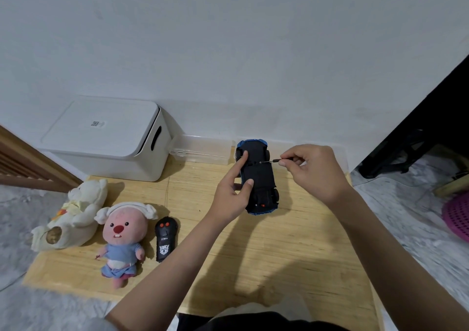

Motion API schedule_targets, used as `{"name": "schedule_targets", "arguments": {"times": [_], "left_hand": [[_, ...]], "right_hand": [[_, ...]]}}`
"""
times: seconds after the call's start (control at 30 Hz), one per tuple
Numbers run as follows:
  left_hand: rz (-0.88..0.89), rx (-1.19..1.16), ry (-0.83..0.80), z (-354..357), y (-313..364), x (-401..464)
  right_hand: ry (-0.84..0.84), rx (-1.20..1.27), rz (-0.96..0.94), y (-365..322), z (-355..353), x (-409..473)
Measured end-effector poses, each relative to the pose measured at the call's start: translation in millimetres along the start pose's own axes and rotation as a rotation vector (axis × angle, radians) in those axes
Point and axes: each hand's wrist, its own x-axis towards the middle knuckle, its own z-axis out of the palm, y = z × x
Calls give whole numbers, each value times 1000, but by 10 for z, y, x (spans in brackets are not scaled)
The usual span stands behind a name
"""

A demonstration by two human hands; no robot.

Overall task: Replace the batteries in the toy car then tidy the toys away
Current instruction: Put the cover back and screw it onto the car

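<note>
Left hand (234, 193) clasps upturned blue-and-black plastic toy car (258, 176), long axis near–far; right hand (313, 171) pinches slim metal screwdriver (272, 162) — tip entering from the right.

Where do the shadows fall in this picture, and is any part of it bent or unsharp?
Head view: arm shadows fall toward the viewer on the mat, left hand and right hand sharp around the toy car; wide-angle lens bends the edges.
</note>
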Motion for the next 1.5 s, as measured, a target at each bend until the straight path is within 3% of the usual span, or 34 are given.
{"name": "schedule_targets", "arguments": {"times": [0.37, 0.67, 0.93, 1.13, 1.5], "left_hand": [[39, 83, -8, -30, -103, 1], [30, 84, -17, -7, -130, -22], [36, 69, -17, -1, -110, -15], [36, 56, -9, -3, -82, -8], [37, 65, 12, -47, -100, -4]], "right_hand": [[-35, -312, -67, -18, 39, 8], [-75, -561, 23, -127, 70, 45], [112, -17, 44, -89, 84, 28], [34, 190, 144, -113, 19, 32], [-13, -62, 44, 41, 44, 85]]}}
